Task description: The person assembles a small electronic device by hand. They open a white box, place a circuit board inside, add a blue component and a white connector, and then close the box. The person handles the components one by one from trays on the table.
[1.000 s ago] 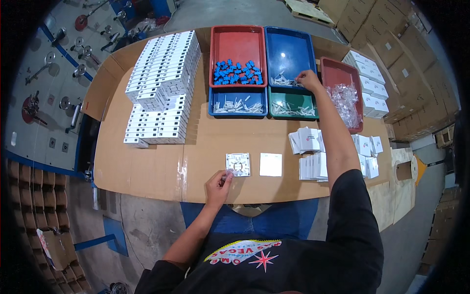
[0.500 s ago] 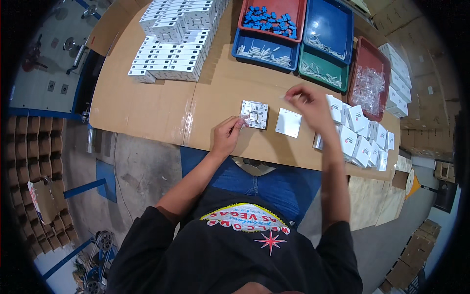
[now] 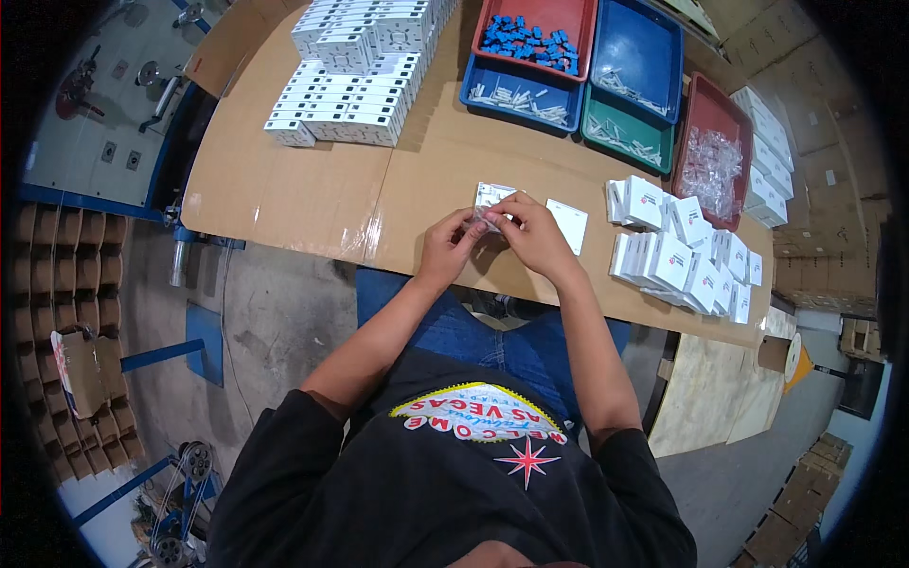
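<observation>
Both hands meet over the near middle of the cardboard-covered table, fingertips almost touching. My left hand (image 3: 449,250) is closed, pinching a small clear plastic bag (image 3: 482,221). My right hand (image 3: 534,239) is also closed, its thumb and fingers at the bag; whatever it pinches is too small and covered to make out. Just beyond the fingers lies a square white plastic housing (image 3: 489,193), largely hidden by my hands. A flat white square plate (image 3: 568,225) rests to the right of my right hand.
Tall stacks of white housings (image 3: 355,99) stand far left. Across the back are a red tray (image 3: 481,38) of blue parts, blue and green trays (image 3: 585,142) of small white pieces, and a dark red tray (image 3: 696,90) of clear bags. White boxed units (image 3: 672,268) pile up at right.
My right hand has come down and left, from above the white plate to the bag at my left hand. My left hand has shifted slightly right, and the hands now cover much of the housing.
</observation>
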A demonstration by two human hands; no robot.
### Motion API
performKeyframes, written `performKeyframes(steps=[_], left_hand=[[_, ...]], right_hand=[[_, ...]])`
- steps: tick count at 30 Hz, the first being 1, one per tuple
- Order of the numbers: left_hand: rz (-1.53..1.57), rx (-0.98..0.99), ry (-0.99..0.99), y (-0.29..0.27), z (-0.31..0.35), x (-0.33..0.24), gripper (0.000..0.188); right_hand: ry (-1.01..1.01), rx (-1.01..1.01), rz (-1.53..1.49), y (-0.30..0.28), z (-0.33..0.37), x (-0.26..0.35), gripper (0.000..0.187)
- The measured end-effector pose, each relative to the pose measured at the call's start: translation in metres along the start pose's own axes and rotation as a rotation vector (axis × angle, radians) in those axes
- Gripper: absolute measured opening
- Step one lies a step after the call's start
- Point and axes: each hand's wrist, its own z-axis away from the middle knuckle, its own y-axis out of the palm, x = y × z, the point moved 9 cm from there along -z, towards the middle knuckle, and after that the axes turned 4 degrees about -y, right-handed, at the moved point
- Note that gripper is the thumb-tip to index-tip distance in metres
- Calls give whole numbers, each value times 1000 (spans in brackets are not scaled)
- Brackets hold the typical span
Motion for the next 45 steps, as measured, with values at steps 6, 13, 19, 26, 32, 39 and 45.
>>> performKeyframes(steps=[6, 13, 19, 26, 32, 39, 45], left_hand=[[-22, 22, 17, 2, 3, -15, 37], [-75, 43, -43, 2, 1, 5, 43], [-40, 30, -9, 2, -1, 3, 54], [-467, -185, 399, -8, 8, -58, 74], [-312, -115, 225, -10, 7, -18, 50], [-135, -111, 177, -10, 3, -17, 48], [-149, -114, 75, -10, 0, -18, 40]], right_hand=[[105, 106, 114, -3, 1, -6, 22], [104, 7, 355, -19, -2, 6, 22], [77, -53, 434, -21, -2, 19, 19], [-69, 29, 441, -3, -2, 40, 19], [47, 120, 371, 2, -10, 32, 24], [-11, 152, 306, 7, -21, 22, 27], [97, 159, 239, -21, -48, 4, 28]])
